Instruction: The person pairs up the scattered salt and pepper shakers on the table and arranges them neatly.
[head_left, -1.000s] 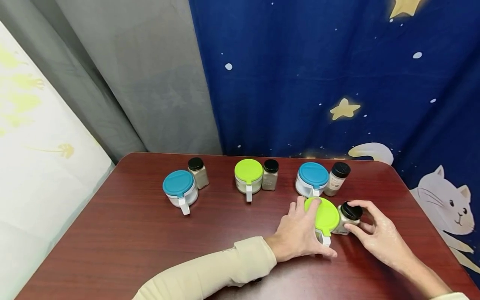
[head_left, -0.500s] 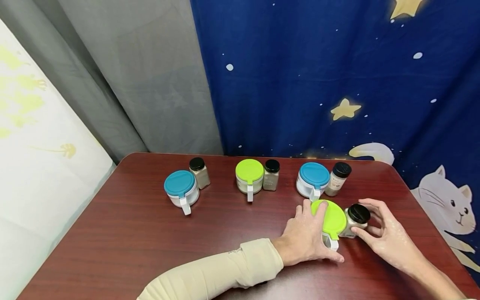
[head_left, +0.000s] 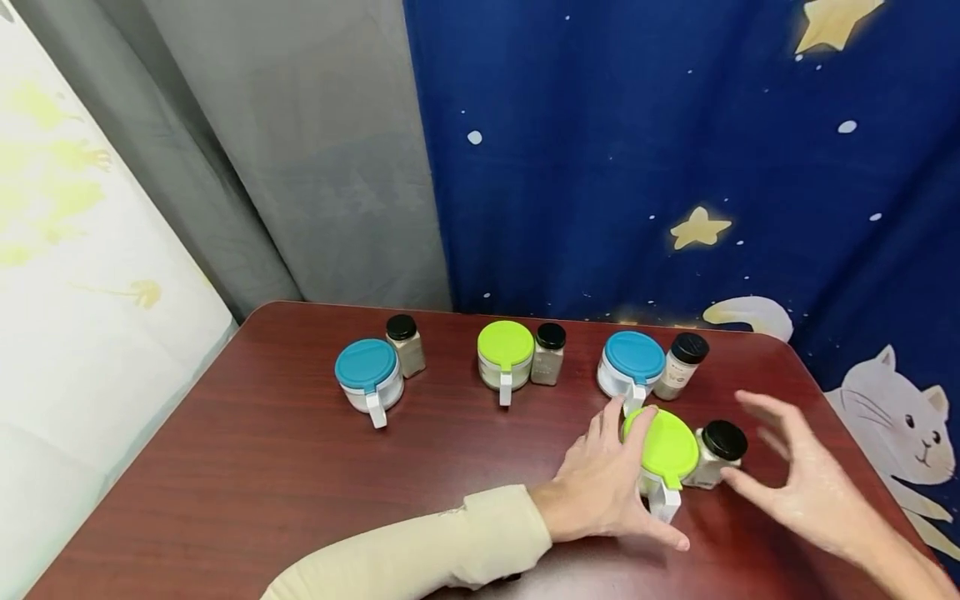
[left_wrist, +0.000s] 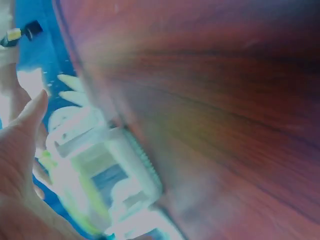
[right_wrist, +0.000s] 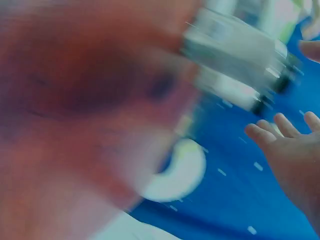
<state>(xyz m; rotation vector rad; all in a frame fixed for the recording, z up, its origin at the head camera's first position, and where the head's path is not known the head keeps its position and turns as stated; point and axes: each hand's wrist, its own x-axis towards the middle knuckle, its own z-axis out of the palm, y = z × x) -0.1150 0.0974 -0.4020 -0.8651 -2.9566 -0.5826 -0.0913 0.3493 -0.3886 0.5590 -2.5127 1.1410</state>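
My left hand (head_left: 600,483) curls its fingers around the left side of a clear seasoning jar with a lime-green lid (head_left: 660,446). Its thumb stretches past the jar's white handle (head_left: 664,500). Right beside that jar stands a black-capped glass spice shaker (head_left: 712,462), which looks to touch it. My right hand (head_left: 810,492) is spread just to the right of the shaker, with a small gap between them. In the blurred right wrist view, the fingers of the right hand (right_wrist: 295,150) are apart from the shaker (right_wrist: 235,50).
Along the back of the brown table (head_left: 300,467) stand a blue-lidded jar (head_left: 367,367) with a shaker (head_left: 407,346), a green-lidded jar (head_left: 506,354) with a shaker (head_left: 548,354), and another blue-lidded jar (head_left: 632,362) with a shaker (head_left: 681,367). Curtains hang behind.
The front green-lidded jar and shaker have slid right and slightly nearer, away from the back pair. My right hand has let go of the shaker and drawn off to the right.
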